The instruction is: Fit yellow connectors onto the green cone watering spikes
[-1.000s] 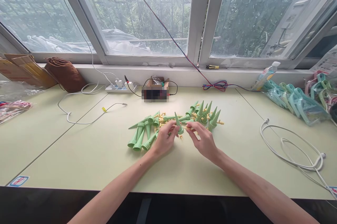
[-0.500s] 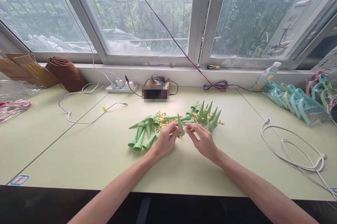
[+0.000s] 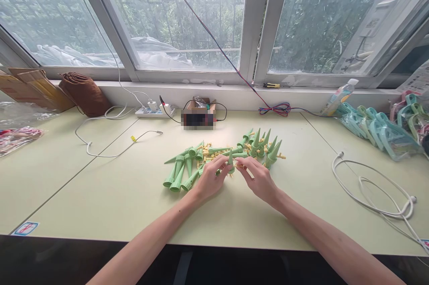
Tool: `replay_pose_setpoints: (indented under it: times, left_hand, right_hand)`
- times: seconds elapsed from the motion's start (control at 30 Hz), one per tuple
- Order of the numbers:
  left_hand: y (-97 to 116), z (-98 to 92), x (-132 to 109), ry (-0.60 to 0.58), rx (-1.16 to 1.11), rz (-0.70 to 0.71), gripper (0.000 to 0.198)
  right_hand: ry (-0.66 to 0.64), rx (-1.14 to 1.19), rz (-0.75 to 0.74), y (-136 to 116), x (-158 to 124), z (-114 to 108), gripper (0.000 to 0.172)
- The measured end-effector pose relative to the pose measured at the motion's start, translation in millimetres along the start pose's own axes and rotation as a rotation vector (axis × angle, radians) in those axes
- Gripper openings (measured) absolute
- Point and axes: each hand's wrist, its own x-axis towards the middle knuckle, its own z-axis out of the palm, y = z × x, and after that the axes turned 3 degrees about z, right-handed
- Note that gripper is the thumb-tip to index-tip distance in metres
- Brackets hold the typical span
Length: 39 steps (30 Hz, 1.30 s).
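Green cone (image 3: 230,159) in left fingers (image 3: 219,160), yellow cable tag (image 3: 133,139), bottle label (image 3: 338,96) illegible

Looks like small workroom: pale-green flat-topped bench (image 3: 117,204), grey-framed glass windows (image 3: 150,17), white plastic power strip (image 3: 147,114), loose green plastic cones (image 3: 177,181).

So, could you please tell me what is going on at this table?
A person's left hand holds a green cone tip up, and the right hand pinches a small yellow piece close beside it. Whether the two touch is hard to tell. More green cones and yellow pieces are on the table beyond and beside the hands.
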Motion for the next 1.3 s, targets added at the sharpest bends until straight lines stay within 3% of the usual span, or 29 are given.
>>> replay_pose_setpoints:
  times: [0.8, 1.3]
  left_hand:
    - [5.0, -3.2, -0.2, -0.05, 0.057, 0.054, 0.019]
    - [-0.5, 0.3, -1.4, 0.023, -0.044, -0.041, 0.018]
  right_hand:
    - [-0.026, 0.02, 0.078, 0.7, -3.7, 1.4, 0.022]
    - [0.019, 0.032, 0.177, -0.5, -1.5, 1.3, 0.02]
